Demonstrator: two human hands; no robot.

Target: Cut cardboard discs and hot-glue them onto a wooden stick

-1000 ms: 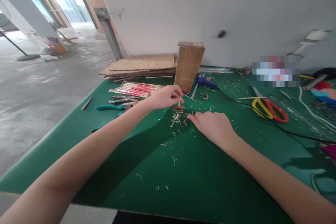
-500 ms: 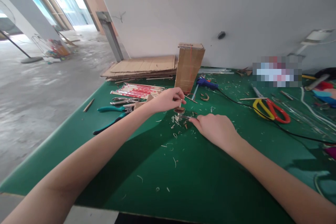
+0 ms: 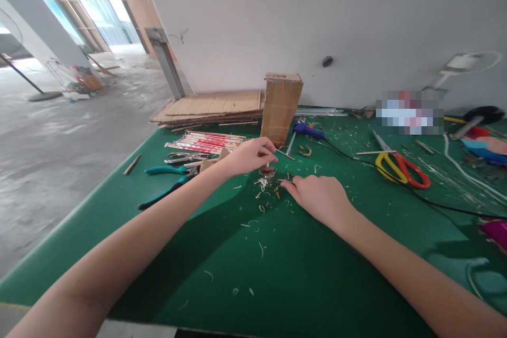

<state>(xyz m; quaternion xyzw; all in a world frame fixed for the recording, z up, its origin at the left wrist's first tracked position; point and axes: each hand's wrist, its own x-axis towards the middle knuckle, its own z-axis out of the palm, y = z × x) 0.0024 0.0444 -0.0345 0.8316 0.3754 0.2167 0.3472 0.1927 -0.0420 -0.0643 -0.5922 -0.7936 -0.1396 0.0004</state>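
My left hand [image 3: 253, 156] is closed, pinching a short pale stick above the table. At the stick's lower end sits a small round brown cardboard piece [image 3: 266, 170], partly hidden by the fingers. My right hand [image 3: 319, 194] is wrapped round a slim knife [image 3: 282, 180], its thin blade pointing left towards the cardboard piece; whether the two touch I cannot tell. Pale curled shavings [image 3: 262, 184] lie on the green table [image 3: 222, 269] beneath and in front of the hands.
Behind my left hand stands a tall cardboard box [image 3: 280, 108], with a blue glue gun [image 3: 309, 130] beside it. Teal-handled pliers [image 3: 168, 170] and red-and-white wrapped chopsticks [image 3: 206, 141] lie to the left. Scissors [image 3: 402, 169] rest at the right, near a black cord [image 3: 358, 157].
The view has tilted up slightly, so the scene sits a little lower and further left. Both hands keep their holds, and the knife blade appears slightly further from the cardboard piece.
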